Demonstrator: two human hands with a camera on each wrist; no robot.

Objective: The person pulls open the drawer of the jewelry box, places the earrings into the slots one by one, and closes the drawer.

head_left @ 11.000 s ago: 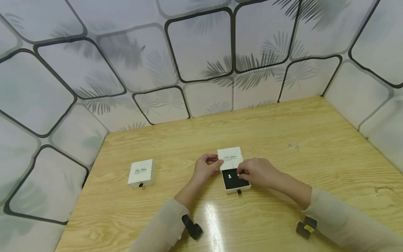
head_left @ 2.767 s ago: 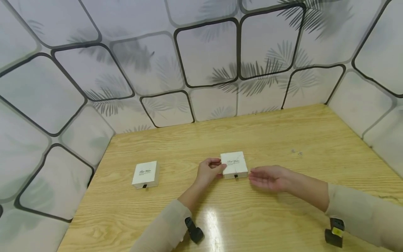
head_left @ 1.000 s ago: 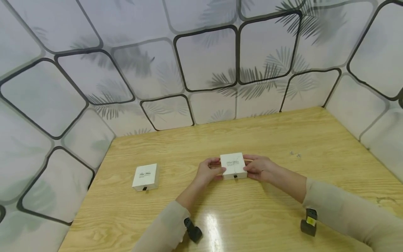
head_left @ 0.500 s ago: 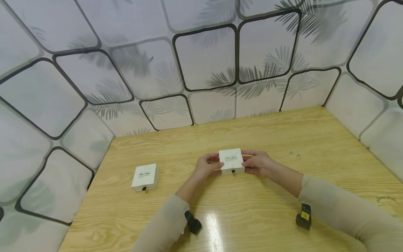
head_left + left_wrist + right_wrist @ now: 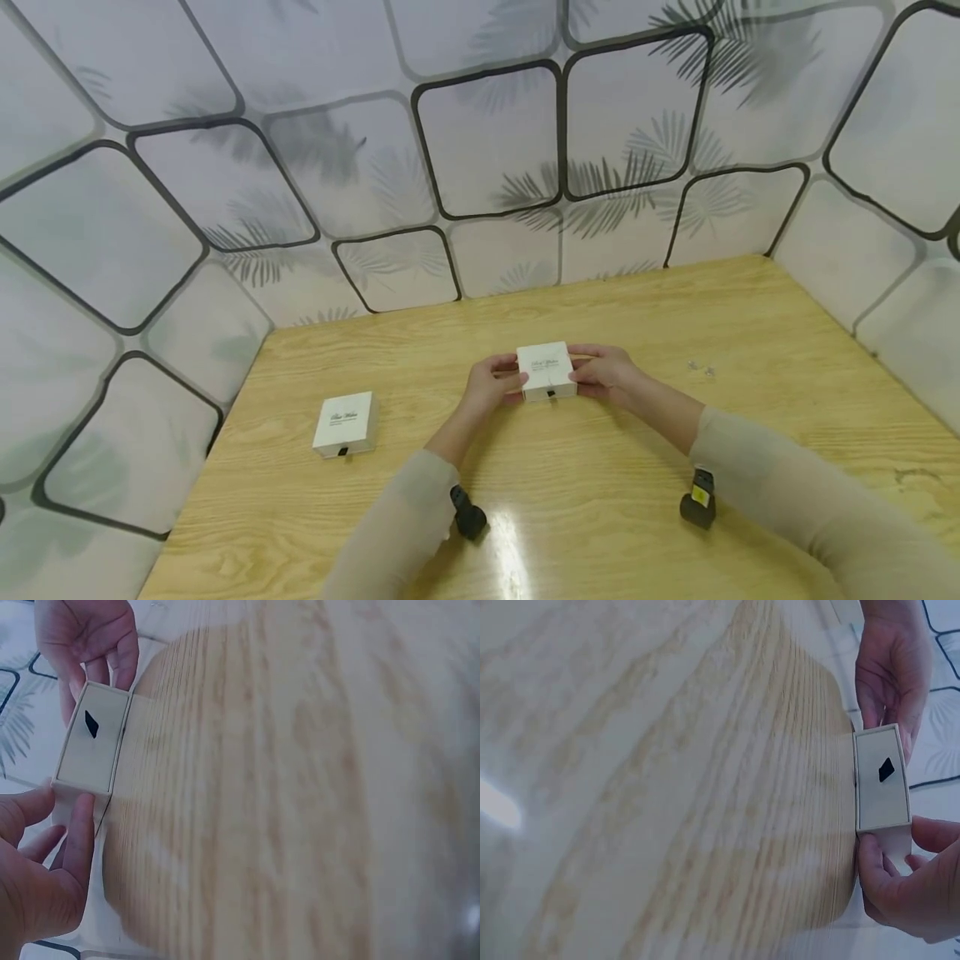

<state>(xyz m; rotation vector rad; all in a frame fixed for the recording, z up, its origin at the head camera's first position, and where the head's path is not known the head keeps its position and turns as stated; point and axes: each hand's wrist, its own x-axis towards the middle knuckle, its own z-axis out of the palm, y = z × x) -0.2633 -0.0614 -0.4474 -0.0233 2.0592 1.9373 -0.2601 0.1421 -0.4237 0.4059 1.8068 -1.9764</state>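
A small white jewelry box (image 5: 545, 372) with script lettering on its lid sits mid-table, its drawer closed. A black pull tab (image 5: 91, 724) shows on the drawer front in the left wrist view. My left hand (image 5: 489, 386) grips the box's left side, thumb at the top edge. From the right, my right hand (image 5: 606, 372) holds the opposite side with thumb and fingers. In the right wrist view the box (image 5: 882, 784) stands flat between both hands, close on the wood. What lies inside the drawer is hidden.
A second white box (image 5: 346, 423) with the same lettering and a black tab rests at the left of the wooden table (image 5: 600, 500). Two tiny clear or silvery pieces (image 5: 709, 372) lie to the right of my right hand. Patterned panels (image 5: 487, 142) border the table behind.
Earlier the drawer was out, showing small silvery pieces on black padding; it is now closed. My right hand then took the box's right side, and both hands slid it backward and slightly left.
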